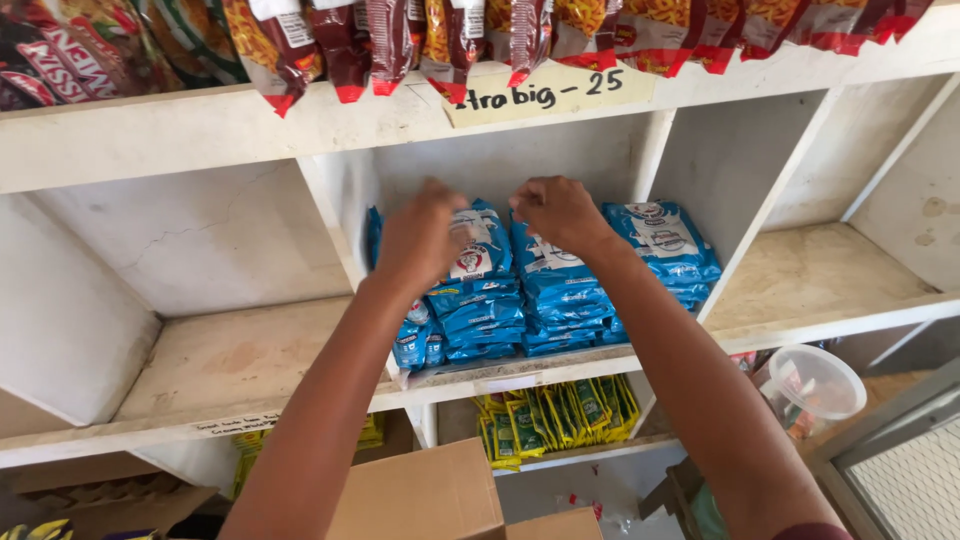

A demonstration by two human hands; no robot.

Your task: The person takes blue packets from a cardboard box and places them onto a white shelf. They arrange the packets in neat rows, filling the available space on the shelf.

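While both hands reach into the middle cubby of the chipped white shelf (250,370), left hand (420,240) and right hand (560,212) pinch — apparently — glossy blue packets (480,300) stacked near its front edge.

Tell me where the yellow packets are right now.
In the head view, the yellow packets stand in a row on the lower shelf, just below the middle compartment holding the blue packets, with a clear plastic container to their right.
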